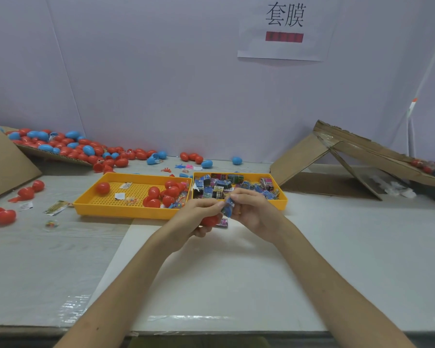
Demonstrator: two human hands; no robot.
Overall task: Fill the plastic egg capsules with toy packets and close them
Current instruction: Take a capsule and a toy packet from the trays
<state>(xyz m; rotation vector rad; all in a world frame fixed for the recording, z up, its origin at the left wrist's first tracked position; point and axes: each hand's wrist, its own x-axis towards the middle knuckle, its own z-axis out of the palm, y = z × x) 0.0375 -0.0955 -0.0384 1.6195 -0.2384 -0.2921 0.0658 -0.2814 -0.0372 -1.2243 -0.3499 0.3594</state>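
Hiding most of the red egg capsule (pixel 209 220), the left hand (pixel 197 218) curls its fingers round it at 6 o'clock of the yellow trays (pixel 136 214), so whether it is a half or a whole egg cannot be told. The right hand (pixel 250 210) pinches a blue toy packet (pixel 228 206) between thumb and fingertips, at 1 o'clock of the capsule. The packet's long axis runs roughly 12 to 6, lower end toward the capsule, its print too blurred to read.

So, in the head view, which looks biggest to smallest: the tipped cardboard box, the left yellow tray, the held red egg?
1. Cardboard box.
2. Left yellow tray.
3. Red egg in the left hand, partly hidden by fingers; nearer the camera, yet plainly smallest.
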